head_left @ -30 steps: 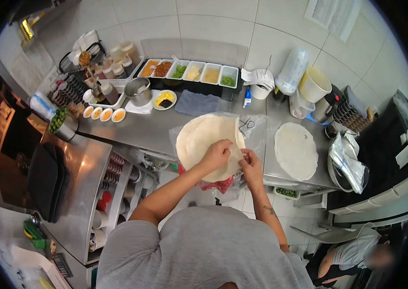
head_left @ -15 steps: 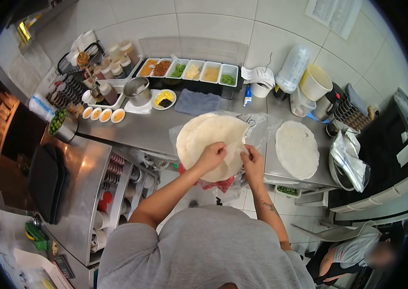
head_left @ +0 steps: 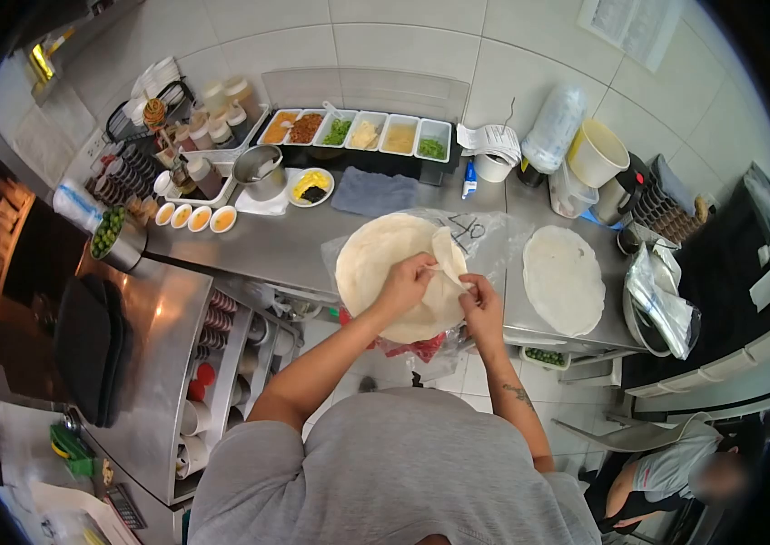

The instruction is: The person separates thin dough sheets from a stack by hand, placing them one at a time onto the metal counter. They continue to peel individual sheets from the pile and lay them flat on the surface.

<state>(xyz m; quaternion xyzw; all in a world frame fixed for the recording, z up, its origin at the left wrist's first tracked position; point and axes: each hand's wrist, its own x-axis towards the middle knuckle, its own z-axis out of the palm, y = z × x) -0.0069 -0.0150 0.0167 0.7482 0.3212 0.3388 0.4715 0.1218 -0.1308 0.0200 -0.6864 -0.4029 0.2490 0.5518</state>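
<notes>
A stack of thin, pale round flatbreads point(head_left: 371, 259) lies on a clear plastic bag point(head_left: 492, 238) at the counter's front edge. My left hand point(head_left: 406, 283) is over the stack, its fingers pinching the top flatbread, whose right edge is lifted and folded inward. At the stack's right edge, my right hand point(head_left: 482, 307) is closed on the rim of the same flatbread. Apart from the stack, a single flatbread point(head_left: 564, 280) lies flat to the right. Red plastic point(head_left: 417, 350) shows under the stack's near side.
Topping containers point(head_left: 365, 134) line the back of the counter. In front of them are a blue-grey cloth point(head_left: 374, 193), a plate of yellow and black food point(head_left: 310, 187) and a metal pot point(head_left: 260, 171). A metal bowl with plastic wrap point(head_left: 657, 309) stands at right. Another person point(head_left: 666, 481) is seated lower right.
The top flatbread's right edge has been peeled up and folded inward. My left hand has shifted slightly right and up, close to my right hand.
</notes>
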